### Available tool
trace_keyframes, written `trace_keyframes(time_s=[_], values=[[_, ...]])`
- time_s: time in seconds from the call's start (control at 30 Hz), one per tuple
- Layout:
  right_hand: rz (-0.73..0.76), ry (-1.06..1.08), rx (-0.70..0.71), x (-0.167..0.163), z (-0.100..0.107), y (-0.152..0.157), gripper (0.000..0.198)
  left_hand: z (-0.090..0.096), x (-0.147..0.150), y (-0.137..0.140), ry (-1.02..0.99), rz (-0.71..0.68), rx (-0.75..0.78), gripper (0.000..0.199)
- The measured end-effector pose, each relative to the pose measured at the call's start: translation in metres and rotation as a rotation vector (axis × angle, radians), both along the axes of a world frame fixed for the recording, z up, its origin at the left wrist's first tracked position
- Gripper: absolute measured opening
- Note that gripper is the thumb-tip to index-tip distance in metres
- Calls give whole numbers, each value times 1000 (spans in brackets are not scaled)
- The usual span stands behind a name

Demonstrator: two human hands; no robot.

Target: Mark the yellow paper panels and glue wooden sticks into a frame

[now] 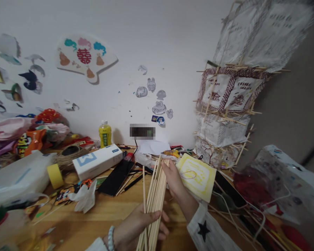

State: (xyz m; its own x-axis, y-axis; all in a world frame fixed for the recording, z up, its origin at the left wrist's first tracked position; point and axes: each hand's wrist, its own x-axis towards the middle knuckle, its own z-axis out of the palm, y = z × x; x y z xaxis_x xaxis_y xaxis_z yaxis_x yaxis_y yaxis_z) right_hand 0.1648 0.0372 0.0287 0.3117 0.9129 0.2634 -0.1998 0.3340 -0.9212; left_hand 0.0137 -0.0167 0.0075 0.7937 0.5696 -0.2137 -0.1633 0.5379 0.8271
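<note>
A bundle of thin wooden sticks (155, 195) leans upright between my two hands, above the wooden table. My left hand (136, 223) is wrapped round the lower part, its thumb across the front and its fingertips showing on the right side. Near the upper end my right hand (174, 179) grips the sticks, with its thumb at their tips; its other fingers are mostly hidden behind. One stick (144, 190) stands slightly apart on the left of the bundle. The sticks' bottom ends run out of view.
Behind the hands lie a black phone (117, 177), a white box (98, 162) and a yellow printed sheet (197, 177). A yellow drink bottle (105, 134) stands by the wall. Yellow tape (55, 176) sits at left. A tall paper-and-stick lantern (225, 94) rises at right.
</note>
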Motion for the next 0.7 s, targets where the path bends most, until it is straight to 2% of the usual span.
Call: trace_keyframes(time_s=[0.1,0.2,0.37,0.57,0.7], values=[[42,15,-12,-1,7,-3,38,0,0,-2,-7,9,-3,36],[19,21,-6,3,11,-5,42,2,-1,-4,-20,10,-28,35],[14,92,6,7,12,-3,41,1,-1,-3,-36,-27,-16,33],[148,133,-19,2,14,-7,38,-3,0,0,-93,6,-19,43],[106,102,-30,2,15,-8,36,2,-1,-1,-83,-24,-33,36]])
